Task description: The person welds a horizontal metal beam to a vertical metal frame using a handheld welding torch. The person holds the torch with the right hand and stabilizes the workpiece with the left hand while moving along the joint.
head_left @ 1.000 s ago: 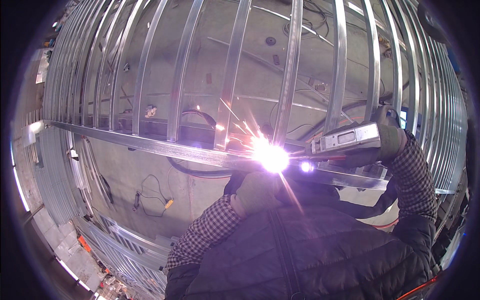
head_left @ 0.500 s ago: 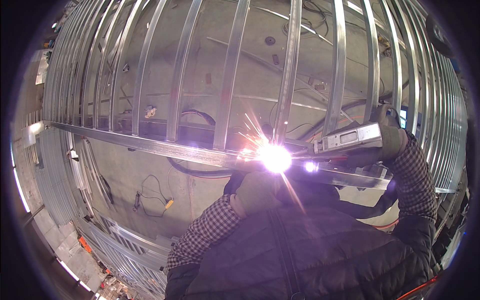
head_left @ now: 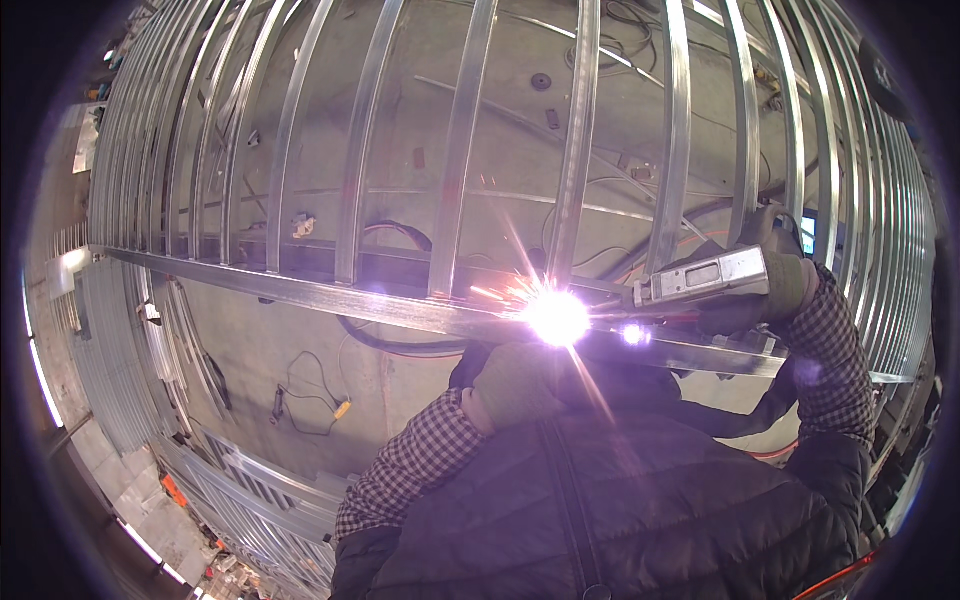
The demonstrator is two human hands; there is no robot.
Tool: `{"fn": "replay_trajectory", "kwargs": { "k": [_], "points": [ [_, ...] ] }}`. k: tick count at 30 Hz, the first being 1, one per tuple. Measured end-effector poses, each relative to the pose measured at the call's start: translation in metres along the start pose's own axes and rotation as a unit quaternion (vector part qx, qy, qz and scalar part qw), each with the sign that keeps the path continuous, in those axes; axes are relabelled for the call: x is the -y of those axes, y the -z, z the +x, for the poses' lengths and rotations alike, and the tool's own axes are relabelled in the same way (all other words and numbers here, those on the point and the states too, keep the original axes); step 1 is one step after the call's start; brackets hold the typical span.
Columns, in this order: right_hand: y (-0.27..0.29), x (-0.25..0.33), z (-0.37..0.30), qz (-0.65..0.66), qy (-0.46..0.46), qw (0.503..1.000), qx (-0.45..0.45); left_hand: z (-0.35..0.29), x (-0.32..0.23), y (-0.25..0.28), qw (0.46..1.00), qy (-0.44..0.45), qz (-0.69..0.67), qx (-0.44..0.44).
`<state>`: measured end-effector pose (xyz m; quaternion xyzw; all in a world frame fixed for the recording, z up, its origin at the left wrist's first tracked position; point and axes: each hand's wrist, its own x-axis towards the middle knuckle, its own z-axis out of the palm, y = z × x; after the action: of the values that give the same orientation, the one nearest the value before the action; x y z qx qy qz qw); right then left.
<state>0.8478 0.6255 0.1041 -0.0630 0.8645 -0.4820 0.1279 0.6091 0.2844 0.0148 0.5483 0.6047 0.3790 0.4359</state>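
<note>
In my gloved right hand [head_left: 790,290] is a welding gun [head_left: 705,277] with a boxy silver body, its nose aimed left. At its tip a white glare [head_left: 556,318] with flying sparks covers the spot where an upright bar [head_left: 578,140] meets the long metal rail [head_left: 300,287]. The glare hides the joint itself. Close below that spot is my gloved left hand [head_left: 515,385], against the near side of the rail. Its fingers are lost behind the glare and the glove, so whether it grips anything does not show.
Several parallel metal bars [head_left: 460,150] run away from the rail on both sides. Cables [head_left: 400,345] trail over the concrete floor [head_left: 330,390] beneath. Stacked metal frames [head_left: 265,505] lie at the lower left, near a yellow-ended cord [head_left: 342,410].
The glare and the welding gun have shifted very slightly right. The spray of sparks has changed shape. My left hand has barely moved.
</note>
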Motion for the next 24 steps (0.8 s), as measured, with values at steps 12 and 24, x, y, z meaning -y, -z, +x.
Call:
{"fn": "replay_trajectory", "kwargs": {
  "k": [12,24],
  "points": [
    [0.004,0.019,-0.006,0.110,-0.216,0.969,0.036,0.003,-0.001,0.002,0.989,-0.079,0.123,-0.023],
    [-0.012,0.022,-0.017,0.099,-0.088,0.987,-0.089,0.016,-0.033,0.027,0.981,0.032,0.032,0.186]
  ]
}}
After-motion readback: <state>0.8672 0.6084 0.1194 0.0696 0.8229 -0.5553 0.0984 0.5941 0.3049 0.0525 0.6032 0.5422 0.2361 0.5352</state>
